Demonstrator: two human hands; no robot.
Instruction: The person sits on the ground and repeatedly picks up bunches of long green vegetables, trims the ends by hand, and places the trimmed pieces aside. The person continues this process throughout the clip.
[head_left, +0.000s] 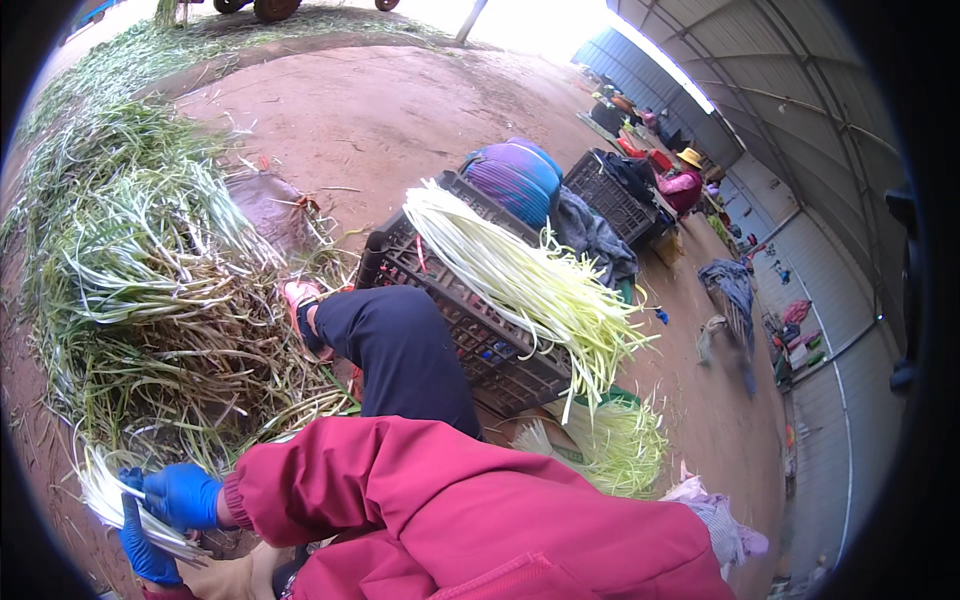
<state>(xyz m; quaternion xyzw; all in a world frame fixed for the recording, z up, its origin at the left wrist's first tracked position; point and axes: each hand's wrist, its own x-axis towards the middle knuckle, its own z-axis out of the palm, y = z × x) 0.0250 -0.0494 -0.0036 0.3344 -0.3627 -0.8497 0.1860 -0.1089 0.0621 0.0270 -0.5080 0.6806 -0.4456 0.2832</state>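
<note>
Both of my hands wear blue gloves and are at the lower left. My left hand holds a small bundle of long white vegetable stalks from below, one digit raised along it. My right hand, above it, has its fingers closed on stalks at the bundle's side; its fingertips are partly hidden. Just beyond my hands lies a big heap of uncleaned green stalks with brownish bases. Closer to my knee, a large bundle of cleaned white-to-yellow stalks rests across an upturned-looking black plastic crate.
More pale stalks lie beside the crate. A purple and blue bundle and grey cloth sit behind it. Another black crate stands farther off, near a person in a yellow hat. Trimmed leaves cover the ground at left.
</note>
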